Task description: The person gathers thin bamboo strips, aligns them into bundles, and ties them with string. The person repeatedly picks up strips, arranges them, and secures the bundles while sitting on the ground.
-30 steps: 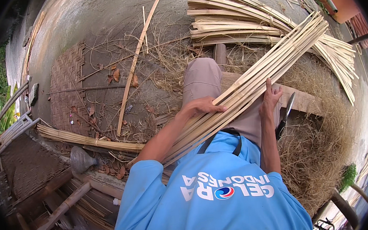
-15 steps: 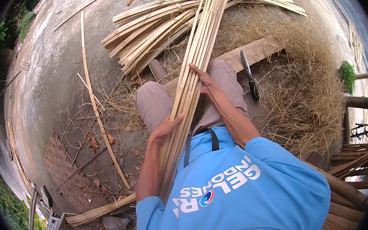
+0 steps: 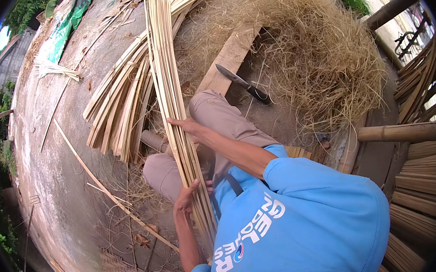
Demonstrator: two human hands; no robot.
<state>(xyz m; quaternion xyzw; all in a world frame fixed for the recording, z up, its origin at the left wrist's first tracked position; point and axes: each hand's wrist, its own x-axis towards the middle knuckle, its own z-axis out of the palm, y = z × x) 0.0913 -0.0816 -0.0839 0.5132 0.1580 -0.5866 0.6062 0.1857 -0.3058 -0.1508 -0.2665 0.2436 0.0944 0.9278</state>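
A long bundle of pale bamboo strips runs from beside my body, across my lap, to the top of the view. My left hand grips its lower part, the fingers wrapped around the edge and the fingertips showing on the other side. Farther up, my right hand closes on the bundle from the right, with the thumb lying on the strips. A knife with a black handle lies beyond my right knee, its blade over a wooden plank.
Behind the held bundle a fanned pile of strips lies on the ground. A heap of curly shavings spreads at the right. One loose strip lies at the left. Bamboo poles and stacked strips stand along the right edge.
The view has turned to the right, so the ground things appear shifted left. The bundle now slants slightly left toward its far end. Both hands still hold it.
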